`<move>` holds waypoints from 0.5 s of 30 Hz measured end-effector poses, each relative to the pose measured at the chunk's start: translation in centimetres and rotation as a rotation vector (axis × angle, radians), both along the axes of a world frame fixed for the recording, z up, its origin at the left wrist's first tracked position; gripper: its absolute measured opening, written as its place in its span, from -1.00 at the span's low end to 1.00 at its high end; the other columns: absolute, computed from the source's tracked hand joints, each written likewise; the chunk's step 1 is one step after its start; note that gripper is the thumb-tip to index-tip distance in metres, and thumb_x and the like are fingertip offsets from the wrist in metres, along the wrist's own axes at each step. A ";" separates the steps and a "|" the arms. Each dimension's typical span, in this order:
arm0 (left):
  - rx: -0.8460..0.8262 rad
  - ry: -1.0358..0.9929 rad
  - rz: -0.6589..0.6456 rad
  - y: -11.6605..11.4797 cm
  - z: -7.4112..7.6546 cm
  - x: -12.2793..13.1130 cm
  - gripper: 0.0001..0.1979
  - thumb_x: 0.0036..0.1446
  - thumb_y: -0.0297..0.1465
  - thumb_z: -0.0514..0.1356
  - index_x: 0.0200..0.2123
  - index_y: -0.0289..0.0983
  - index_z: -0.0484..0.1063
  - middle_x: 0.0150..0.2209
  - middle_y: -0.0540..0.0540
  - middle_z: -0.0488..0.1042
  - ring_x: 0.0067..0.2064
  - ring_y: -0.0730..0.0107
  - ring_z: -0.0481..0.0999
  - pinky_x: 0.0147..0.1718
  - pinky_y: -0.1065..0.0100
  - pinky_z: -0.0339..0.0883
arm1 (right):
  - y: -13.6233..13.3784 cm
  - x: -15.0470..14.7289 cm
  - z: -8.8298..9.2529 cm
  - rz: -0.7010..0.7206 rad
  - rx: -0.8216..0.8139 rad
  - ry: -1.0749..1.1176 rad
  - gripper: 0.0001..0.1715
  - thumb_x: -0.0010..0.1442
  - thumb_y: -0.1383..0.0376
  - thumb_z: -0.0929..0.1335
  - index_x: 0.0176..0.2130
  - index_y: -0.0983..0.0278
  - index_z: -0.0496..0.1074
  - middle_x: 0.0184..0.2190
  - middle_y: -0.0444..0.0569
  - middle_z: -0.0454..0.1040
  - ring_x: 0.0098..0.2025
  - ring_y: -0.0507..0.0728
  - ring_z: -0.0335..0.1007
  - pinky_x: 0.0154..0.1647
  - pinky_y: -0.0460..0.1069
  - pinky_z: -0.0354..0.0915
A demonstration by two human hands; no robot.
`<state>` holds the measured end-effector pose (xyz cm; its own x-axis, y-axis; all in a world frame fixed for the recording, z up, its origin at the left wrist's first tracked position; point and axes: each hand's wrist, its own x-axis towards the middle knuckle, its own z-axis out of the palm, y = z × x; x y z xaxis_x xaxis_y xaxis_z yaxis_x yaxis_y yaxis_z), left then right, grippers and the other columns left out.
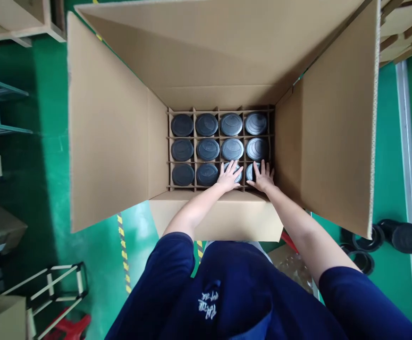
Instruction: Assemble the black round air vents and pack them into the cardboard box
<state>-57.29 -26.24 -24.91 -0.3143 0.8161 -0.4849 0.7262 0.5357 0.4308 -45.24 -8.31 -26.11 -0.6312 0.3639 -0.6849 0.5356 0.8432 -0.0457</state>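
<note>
An open cardboard box [113,127] stands before me with its flaps up. Inside, a cardboard divider grid [195,141] holds several round black items [207,149], one per cell in three rows. My left hand [229,177] lies with fingers spread on the item in the nearest row, third column, partly hiding it. Beside it, my right hand [263,177] has its fingers spread over the nearest item at the right end, covering much of it. Neither hand grips anything.
Several black round containers [408,237] lie on the green floor at the right. At the lower left are a white tube frame [50,283] and a red stool [73,327]. Wooden pallets [407,28] stand at the upper right, cardboard boxes [0,233] at the left.
</note>
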 end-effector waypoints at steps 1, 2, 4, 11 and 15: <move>0.032 -0.004 -0.029 -0.2 -0.5 -0.2 -0.16 0.27 -0.16 0.25 0.50 -0.19 -0.01 0.55 -0.34 -0.27 0.55 -0.07 -0.30 0.41 -0.32 -0.36 | 0.2 0.2 -0.4 0.011 -0.007 0.005 0.26 0.24 -0.21 0.34 0.54 0.19 -0.36 0.53 0.23 -0.60 0.54 0.50 -0.56 0.44 0.47 -0.30; 0.066 -0.003 -0.057 -0.4 -0.9 -0.4 -0.21 0.30 -0.16 0.21 0.49 -0.19 0.01 0.55 -0.33 -0.26 0.55 -0.03 -0.29 0.42 -0.28 -0.39 | 0.4 0.3 -0.7 0.021 -0.017 0.020 0.24 0.25 -0.21 0.32 0.54 0.21 -0.35 0.53 0.24 -0.60 0.54 0.51 -0.55 0.44 0.46 -0.30; 0.132 0.012 -0.108 -0.8 -1.4 -0.7 -0.25 0.34 -0.16 0.17 0.49 -0.21 0.03 0.54 -0.32 -0.21 0.55 0.01 -0.25 0.43 -0.25 -0.42 | 0.7 0.6 -1.2 0.031 -0.038 0.069 0.20 0.27 -0.19 0.31 0.54 0.23 -0.30 0.53 0.25 -0.59 0.54 0.51 -0.51 0.44 0.46 -0.27; 0.219 0.055 -0.248 -1.4 -2.5 -1.2 -0.30 0.39 -0.13 0.10 0.48 -0.25 0.04 0.51 -0.38 -0.08 0.55 0.01 -0.19 0.40 -0.31 -0.52 | 1.2 0.6 -2.1 -0.078 -0.026 0.147 0.10 0.32 -0.03 0.32 0.54 0.25 -0.26 0.54 0.22 -0.56 0.56 0.40 -0.48 0.48 0.41 -0.27; 0.208 0.047 -0.308 -1.4 -2.8 -1.4 -0.33 0.41 -0.12 0.04 0.47 -0.23 0.06 0.53 -0.33 -0.11 0.55 0.04 -0.21 0.42 -0.26 -0.50 | 1.0 0.3 -1.7 -0.106 -0.052 0.132 0.08 0.32 -0.01 0.34 0.54 0.22 -0.24 0.54 0.20 -0.56 0.56 0.41 -0.49 0.47 0.43 -0.28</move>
